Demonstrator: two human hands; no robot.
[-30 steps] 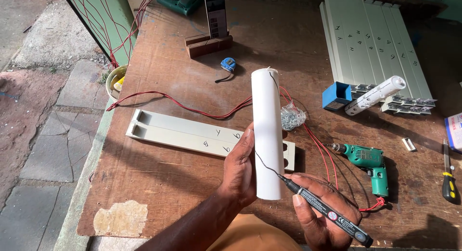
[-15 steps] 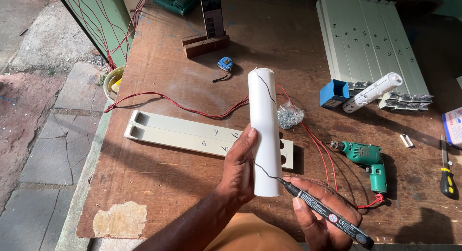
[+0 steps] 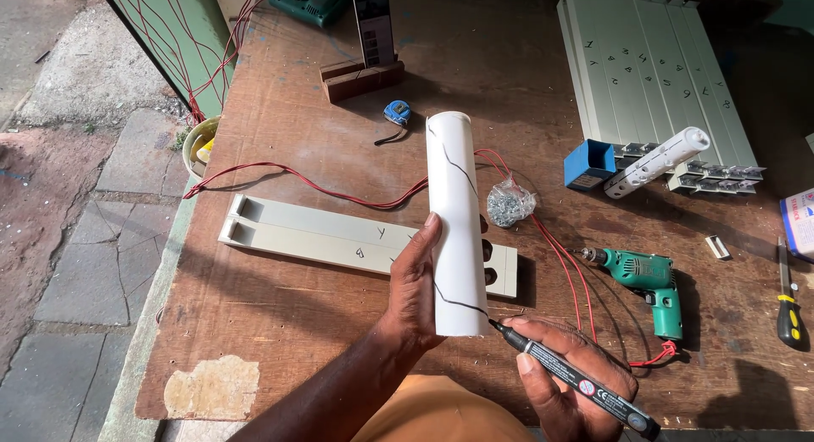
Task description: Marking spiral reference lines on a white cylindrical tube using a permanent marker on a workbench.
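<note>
My left hand (image 3: pixel 417 288) grips a white plastic pipe (image 3: pixel 454 213) near its lower end and holds it upright above the wooden workbench (image 3: pixel 280 323). A black line winds along the pipe's surface. My right hand (image 3: pixel 566 383) holds a black marker (image 3: pixel 577 378), whose tip touches the pipe's bottom edge on the right side.
On the bench lie a flat grey channel piece (image 3: pixel 322 236), red wires (image 3: pixel 297 183), a bag of screws (image 3: pixel 509 203), a green drill (image 3: pixel 649 276), a blue tape measure (image 3: pixel 396 113), a phone in a wooden stand (image 3: pixel 375 28), stacked grey channels (image 3: pixel 653 69), a blue box (image 3: pixel 588 165), a screwdriver (image 3: pixel 788 298).
The pipe has turned in my left hand, showing more of the black line. The marker tip has followed along the pipe's lower end.
</note>
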